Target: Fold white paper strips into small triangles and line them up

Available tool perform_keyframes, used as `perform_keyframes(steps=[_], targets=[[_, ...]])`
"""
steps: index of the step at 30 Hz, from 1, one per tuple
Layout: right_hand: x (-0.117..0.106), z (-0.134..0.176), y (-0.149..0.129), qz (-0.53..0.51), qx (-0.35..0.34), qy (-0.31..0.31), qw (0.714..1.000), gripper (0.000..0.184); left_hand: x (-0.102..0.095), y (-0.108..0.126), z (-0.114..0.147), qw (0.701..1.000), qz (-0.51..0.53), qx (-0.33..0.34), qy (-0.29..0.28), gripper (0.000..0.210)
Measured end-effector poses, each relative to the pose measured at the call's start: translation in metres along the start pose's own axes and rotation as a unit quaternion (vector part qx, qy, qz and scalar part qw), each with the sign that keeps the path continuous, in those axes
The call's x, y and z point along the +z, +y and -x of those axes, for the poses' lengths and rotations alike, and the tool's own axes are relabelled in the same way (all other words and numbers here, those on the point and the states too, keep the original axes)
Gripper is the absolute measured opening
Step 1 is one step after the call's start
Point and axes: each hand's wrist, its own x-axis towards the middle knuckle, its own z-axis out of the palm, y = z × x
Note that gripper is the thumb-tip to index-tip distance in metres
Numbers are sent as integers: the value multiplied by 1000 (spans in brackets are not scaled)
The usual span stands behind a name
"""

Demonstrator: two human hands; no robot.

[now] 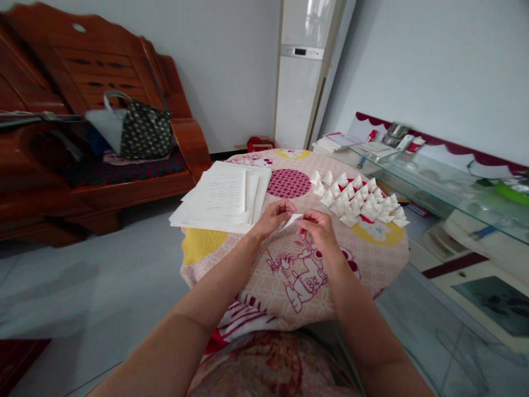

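Note:
Between my two hands, just above the middle of the round table, is a small folded piece of white paper [292, 220]. My left hand [273, 216] pinches its left side, and my right hand [317, 226] has its fingers closed on the right end. Beyond my left hand lies a stack of white paper sheets [219, 193], the top one covered in writing. To the right, several folded white paper shapes [351, 201] with pointed tips stand close together in rows, with bits of red showing between them.
A patterned cloth [264, 281] covers the round table [397, 259]. On the right stands a glass-topped cabinet [446, 187] with books [330, 142] and small items. A wooden bench [107, 60] at left holds a dotted bag [145, 131]. A tall white air conditioner [300, 99] is behind.

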Motion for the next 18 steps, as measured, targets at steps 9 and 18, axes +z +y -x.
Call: perform_keyframes(steps=[9,18], targets=[[-6,-2,1,-86,25,5,996,25,6,10,5,998,23,-24,-46,40],[-3,-3,3,-48,27,14,998,32,11,10,5,999,-26,33,2,27]])
